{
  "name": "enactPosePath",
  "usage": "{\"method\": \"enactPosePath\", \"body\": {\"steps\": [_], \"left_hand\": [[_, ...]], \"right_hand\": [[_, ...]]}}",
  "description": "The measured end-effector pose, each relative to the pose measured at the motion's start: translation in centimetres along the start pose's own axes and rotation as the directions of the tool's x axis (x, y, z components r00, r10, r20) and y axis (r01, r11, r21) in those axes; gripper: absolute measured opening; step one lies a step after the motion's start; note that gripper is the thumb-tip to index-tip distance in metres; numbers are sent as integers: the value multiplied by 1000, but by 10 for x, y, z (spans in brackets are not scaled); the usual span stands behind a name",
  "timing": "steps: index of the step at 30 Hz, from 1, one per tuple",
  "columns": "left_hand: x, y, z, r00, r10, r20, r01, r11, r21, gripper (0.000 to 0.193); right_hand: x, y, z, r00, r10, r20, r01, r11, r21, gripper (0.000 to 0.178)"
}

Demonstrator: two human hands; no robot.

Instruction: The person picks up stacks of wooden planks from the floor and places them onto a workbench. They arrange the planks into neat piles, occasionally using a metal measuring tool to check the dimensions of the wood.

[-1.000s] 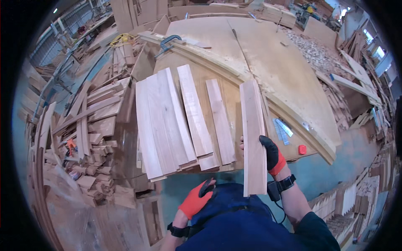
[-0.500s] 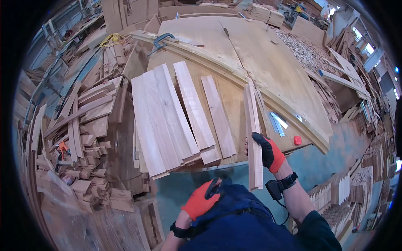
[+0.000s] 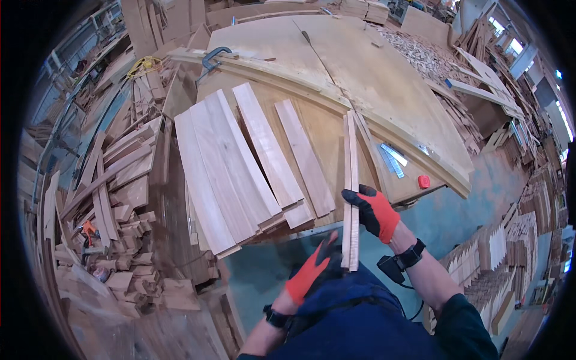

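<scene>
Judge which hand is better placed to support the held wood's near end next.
Left hand, probably: it looks empty, close to the near end of the wood, while the right hand grips farther up.

Small windows [image 3: 516,46] (upper right) glow; the dusty floor [image 3: 495,174] is blue-green.

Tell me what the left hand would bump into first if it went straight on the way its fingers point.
Probably the board held in the right hand, though depth is unclear and the left hand might pass under it.
</scene>
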State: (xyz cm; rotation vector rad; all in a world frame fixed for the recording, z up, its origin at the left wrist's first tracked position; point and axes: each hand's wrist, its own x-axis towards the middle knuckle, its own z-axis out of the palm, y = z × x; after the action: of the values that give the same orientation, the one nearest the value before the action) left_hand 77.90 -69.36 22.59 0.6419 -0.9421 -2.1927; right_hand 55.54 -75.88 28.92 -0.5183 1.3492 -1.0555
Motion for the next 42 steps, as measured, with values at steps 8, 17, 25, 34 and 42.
{"method": "enactPosePath", "body": {"steps": [8,17,25,34,42], "left_hand": [[10,-2,19,996,82,-37,-70,962,263,48],[18,3,90,979,1,-205,29,989,145,48],[40,-62,143,980,-157,-122,34,739,-673,82],[43,-89,178,890,-240,-388,24,874,-486,71],[39,-91,182,832,-157,-533,131,988,-87,51]], "right_hand": [[5,25,-34,971,133,197,-196,917,348,43],[18,30,-89,938,59,342,-164,944,287,58],[15,20,-132,948,26,318,61,963,-262,91],[12,35,-168,868,155,471,-26,963,-269,52],[9,63,-160,856,103,507,-117,993,-4,51]]}}
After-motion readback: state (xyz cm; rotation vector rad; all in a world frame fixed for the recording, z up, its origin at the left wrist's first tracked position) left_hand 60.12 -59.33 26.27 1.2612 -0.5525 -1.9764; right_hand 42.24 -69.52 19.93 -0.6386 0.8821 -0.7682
